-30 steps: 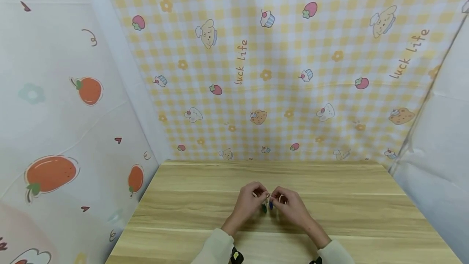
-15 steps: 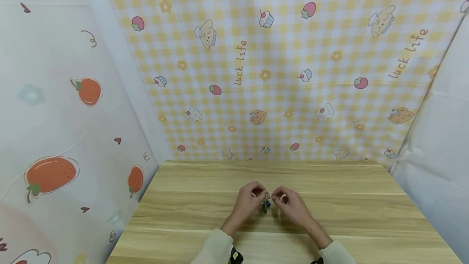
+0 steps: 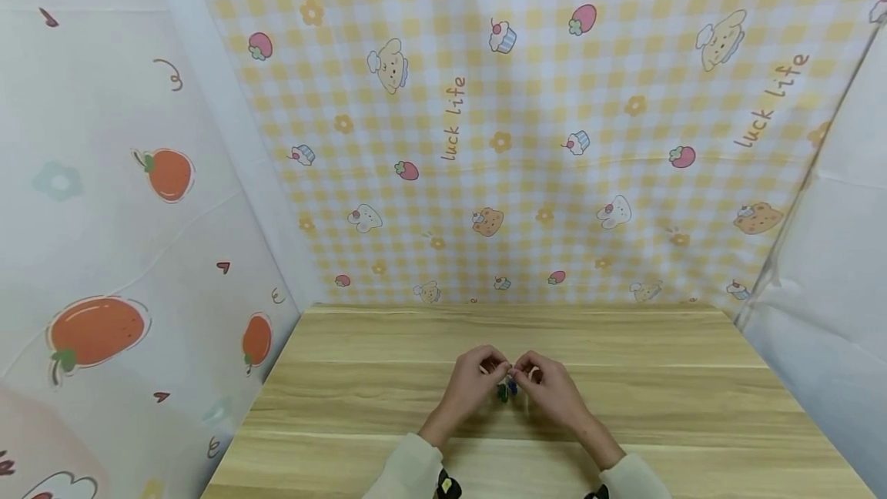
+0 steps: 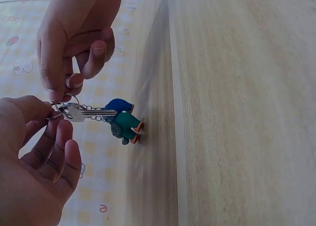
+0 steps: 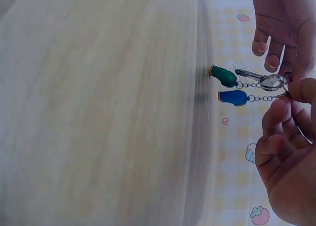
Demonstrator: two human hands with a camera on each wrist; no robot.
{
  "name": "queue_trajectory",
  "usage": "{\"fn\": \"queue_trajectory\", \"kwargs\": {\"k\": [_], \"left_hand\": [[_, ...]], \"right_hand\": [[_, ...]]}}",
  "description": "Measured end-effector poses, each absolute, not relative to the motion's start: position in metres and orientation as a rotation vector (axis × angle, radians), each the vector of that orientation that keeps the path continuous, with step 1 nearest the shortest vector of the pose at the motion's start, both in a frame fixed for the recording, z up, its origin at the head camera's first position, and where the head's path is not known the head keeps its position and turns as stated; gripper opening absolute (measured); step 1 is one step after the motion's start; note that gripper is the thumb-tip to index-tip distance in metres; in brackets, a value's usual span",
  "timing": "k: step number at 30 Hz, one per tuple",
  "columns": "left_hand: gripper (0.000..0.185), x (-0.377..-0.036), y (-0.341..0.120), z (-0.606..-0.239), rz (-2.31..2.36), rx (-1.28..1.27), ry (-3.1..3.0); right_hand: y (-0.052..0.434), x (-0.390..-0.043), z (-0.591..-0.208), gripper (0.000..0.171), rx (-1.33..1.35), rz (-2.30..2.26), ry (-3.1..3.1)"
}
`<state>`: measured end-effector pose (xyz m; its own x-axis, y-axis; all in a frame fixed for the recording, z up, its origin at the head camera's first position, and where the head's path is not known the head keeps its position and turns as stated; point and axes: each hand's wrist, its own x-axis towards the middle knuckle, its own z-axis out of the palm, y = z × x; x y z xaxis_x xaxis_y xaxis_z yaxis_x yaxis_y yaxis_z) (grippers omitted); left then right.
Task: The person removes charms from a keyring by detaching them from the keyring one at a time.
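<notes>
In the head view, my left hand (image 3: 473, 382) and right hand (image 3: 552, 390) meet at the fingertips over the table. Between them is a small bunch on thin metal rings: a silver key (image 4: 76, 113), a blue figure charm (image 5: 233, 97) and a green figure charm (image 5: 223, 75), each on a short chain. The left thumb and forefinger pinch one side of the rings. With thumb and forefinger, the right hand pinches the rings from the other side. Both charms and the key hang below the fingers, clear of the tabletop. Fingertips partly hide the rings.
The wood-grain table (image 3: 374, 337) extends around both hands. Behind it hangs a yellow checked cloth (image 3: 540, 175); a white printed cloth (image 3: 208, 229) covers the left side and a plain white one (image 3: 831, 252) the right.
Half a second ago the right fingertips stood slightly apart from the bunch, with the blue charm hanging beside the green. Now they are back against the rings, and the blue charm hangs farther right.
</notes>
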<state>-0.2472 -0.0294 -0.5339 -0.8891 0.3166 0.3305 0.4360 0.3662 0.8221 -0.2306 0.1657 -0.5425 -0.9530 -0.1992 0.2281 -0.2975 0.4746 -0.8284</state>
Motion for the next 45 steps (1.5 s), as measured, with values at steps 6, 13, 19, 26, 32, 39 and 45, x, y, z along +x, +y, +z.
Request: {"fn": "queue_trajectory", "kwargs": {"k": [6, 13, 19, 26, 32, 39, 45], "left_hand": [[0.008, -0.2457, -0.0297, -0.5337, -1.567, -0.69, -2.517], [0.008, -0.2456, -0.0291, -0.534, -1.561, -0.688, -2.52], [0.007, -0.2483, -0.029, -0.5331, -1.556, -0.675, -2.509], [0.008, -0.249, -0.0299, -0.5329, -1.559, -0.656, -2.496], [0.008, -0.2479, -0.0293, -0.5347, -1.587, -0.659, -2.481], [0.008, -0.2469, -0.0288, -0.5344, -1.607, -0.644, -2.479], [0.008, -0.2463, -0.0283, -0.5326, -1.614, -0.643, -2.481]], "right_hand": [[0.1655, -0.2307, -0.5422, 0.013, 0.456, 1.47, -2.593], [0.1657, -0.231, -0.5431, 0.019, 0.513, 1.455, -2.551], [0.1657, -0.2315, -0.5455, 0.022, 0.557, 1.474, -2.473], [0.1674, -0.2323, -0.5495, 0.018, 0.628, 1.462, -2.417], [0.1689, -0.2284, -0.5474, 0.011, 0.542, 1.556, -2.49], [0.1698, -0.2254, -0.545, 0.005, 0.516, 1.627, -2.504], [0.1701, -0.2265, -0.5423, 0.006, 0.503, 1.646, -2.524]]}}
